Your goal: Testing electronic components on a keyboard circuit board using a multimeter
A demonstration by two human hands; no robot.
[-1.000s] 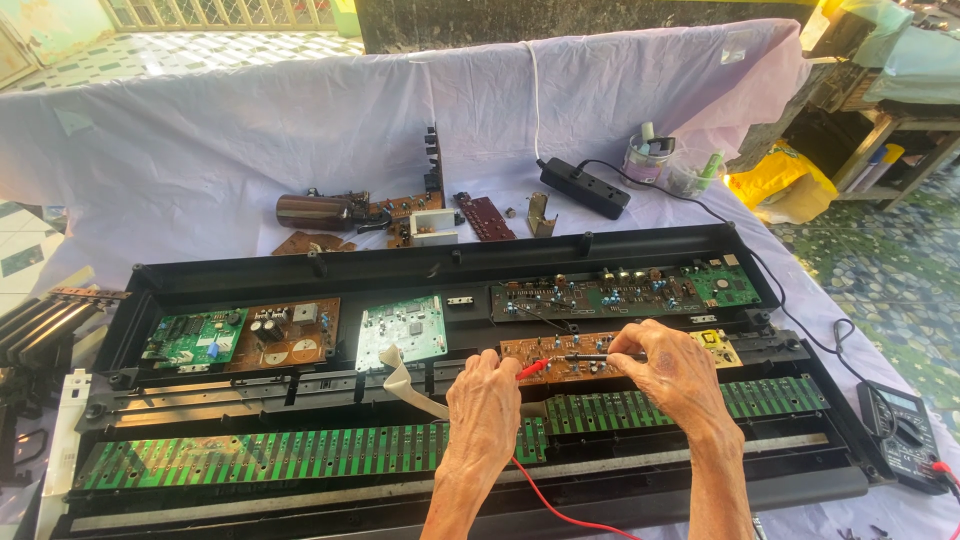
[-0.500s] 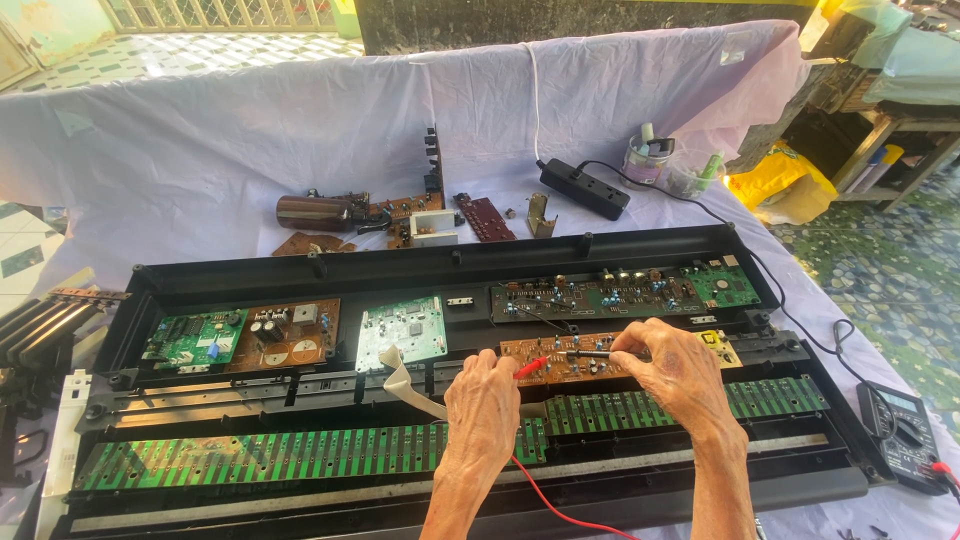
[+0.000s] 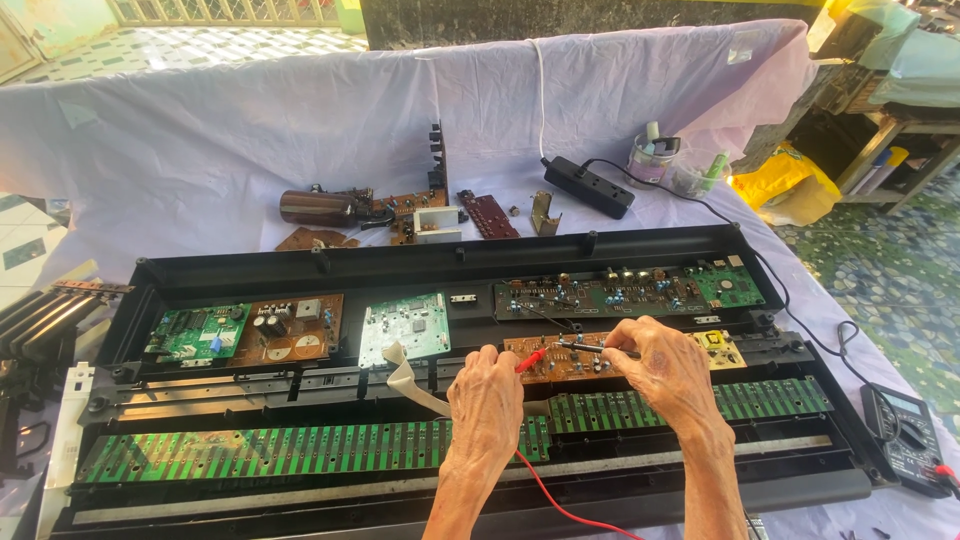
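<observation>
Far left, ~9 o'clock: loose black slats [image 3: 35, 325] are stacked just outside the opened black keyboard chassis [image 3: 400, 265]. Inside, L to R along the upper row: green PCB [image 3: 195, 332], brown PCB w/ round caps [image 3: 290, 328], pale green PCB [image 3: 405, 328] w/ a grey ribbon cable [image 3: 410, 385] hanging off its lower edge, then a long brown/green PCB [image 3: 620, 292] toward 2 o'clock. A long green key-contact strip [image 3: 270, 450] is laid across the lower part of the chassis. Left hand [image 3: 487, 405] is seen at ~6 o'clock, fingers curled shut on a red probe [image 3: 530, 358], tip pressed onto the small brown PCB [image 3: 555, 358]; the red lead [image 3: 550, 500] is run down toward 5 o'clock. Right hand [image 3: 665, 370] is placed just right of it, thumb + forefinger pinched on a thin dark probe [image 3: 585, 345], tip laid on the same board near the red tip. At 12 o'clock, on the white cloth [image 3: 200, 140]: a brown cylinder part [image 3: 315, 207], loose boards, a black power strip [image 3: 590, 187]. A multimeter [image 3: 905, 440] is seen at 4 o'clock, right of the chassis.
</observation>
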